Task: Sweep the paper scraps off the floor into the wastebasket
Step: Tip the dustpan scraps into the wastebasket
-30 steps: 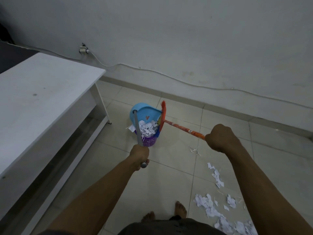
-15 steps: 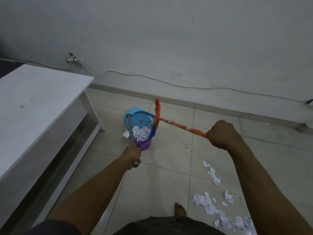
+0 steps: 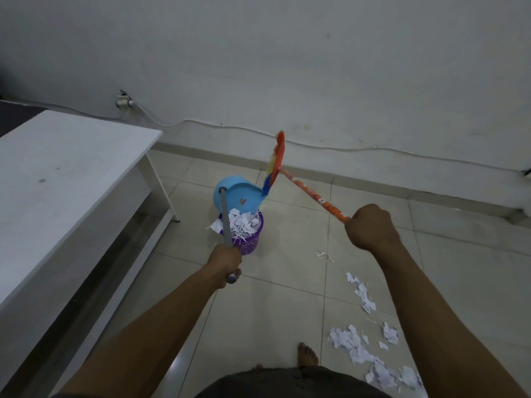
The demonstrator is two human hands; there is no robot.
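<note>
Glossy tiled floor (image 3: 281,311), plastic dustpan (image 3: 241,196)

The wastebasket (image 3: 249,244) is being partly hidden at 12 o'clock by the dustpan (image 3: 244,196). Paper scraps (image 3: 382,374) at 5 o'clock are being cropped.

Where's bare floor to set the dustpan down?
Bare tiles between the purple perforated wastebasket and the bare foot; also beyond the orange broom handle toward the wall. Crowded: torn white paper scraps lower right; white table blocks left.
</note>
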